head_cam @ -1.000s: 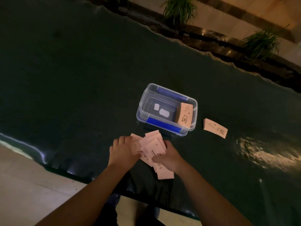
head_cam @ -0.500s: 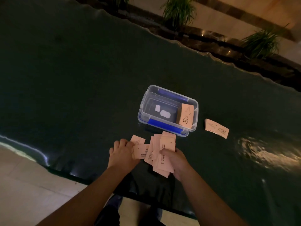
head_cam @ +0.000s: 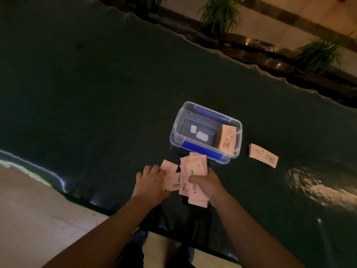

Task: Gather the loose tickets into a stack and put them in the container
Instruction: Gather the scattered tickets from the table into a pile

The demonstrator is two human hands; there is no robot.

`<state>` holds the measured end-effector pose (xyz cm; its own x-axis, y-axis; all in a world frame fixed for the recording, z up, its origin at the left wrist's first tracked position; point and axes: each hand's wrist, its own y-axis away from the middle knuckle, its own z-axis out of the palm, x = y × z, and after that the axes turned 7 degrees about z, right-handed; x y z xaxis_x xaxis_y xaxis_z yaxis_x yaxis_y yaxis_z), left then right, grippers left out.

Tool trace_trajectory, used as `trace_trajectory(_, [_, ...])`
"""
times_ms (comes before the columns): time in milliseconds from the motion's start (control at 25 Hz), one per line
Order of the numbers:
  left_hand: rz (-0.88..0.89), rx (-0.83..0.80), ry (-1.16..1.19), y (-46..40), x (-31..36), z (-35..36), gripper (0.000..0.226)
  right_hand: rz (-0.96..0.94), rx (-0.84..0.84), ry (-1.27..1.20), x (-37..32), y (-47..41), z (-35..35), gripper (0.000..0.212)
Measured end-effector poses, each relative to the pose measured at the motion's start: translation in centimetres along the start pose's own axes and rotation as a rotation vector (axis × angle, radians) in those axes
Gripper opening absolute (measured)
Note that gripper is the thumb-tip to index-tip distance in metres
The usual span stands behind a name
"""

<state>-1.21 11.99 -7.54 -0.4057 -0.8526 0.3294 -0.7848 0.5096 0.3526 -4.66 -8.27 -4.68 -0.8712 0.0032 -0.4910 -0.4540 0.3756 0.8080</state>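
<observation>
Several pale pink tickets (head_cam: pixel 195 172) lie fanned on the dark table just in front of the clear plastic container (head_cam: pixel 178 122) with blue clips. My right hand (head_cam: pixel 207 185) grips a bunch of these tickets, thumb on top. My left hand (head_cam: pixel 151 181) presses on two loose tickets (head_cam: pixel 172 176) to the left of the bunch. Inside the container, a tidy ticket stack (head_cam: pixel 226 139) leans against the right wall. Another small stack (head_cam: pixel 263 155) lies on the table to the right of the container.
The dark, glossy table (head_cam: pixel 96 93) has a wavy near edge (head_cam: pixel 58 182) close to my body and a far edge with potted plants (head_cam: pixel 220 14) behind it. A bright glare patch (head_cam: pixel 318 188) sits at the right.
My right hand has pulled the tickets into a tighter bunch and turned them more upright. My left hand has slid slightly left onto two separated tickets.
</observation>
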Motion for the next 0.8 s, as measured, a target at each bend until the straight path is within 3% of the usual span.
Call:
trace_trajectory(160, [0.068, -0.07, -0.008, -1.2, -0.7, -0.9, 0.078, -0.109, -0.102, 0.288, -1.3, 0.1, -0.6, 0.063])
trace_trajectory(280, [0.067, -0.08, 0.07, -2.0, -1.1, -1.4, 0.074, -0.176, -0.14, 0.494, -1.6, -0.2, -0.4, 0.071])
trace_trajectory(400, [-0.06, 0.011, 0.227, -2.1, -0.8, -1.4, 0.072, -0.211, -0.135, 0.573, -1.8, -0.3, -0.1, 0.079])
trace_trajectory(600, [-0.223, 0.041, 0.257, -1.2, 0.0, -1.2, 0.067, -0.215, -0.081, 0.753, -1.5, -0.4, 1.0, 0.097])
trace_trajectory(800, [-0.363, 0.035, 0.489, -0.9, 0.4, -0.9, 0.066, -0.131, -0.14, 0.506, -0.7, -0.3, 0.4, 0.08])
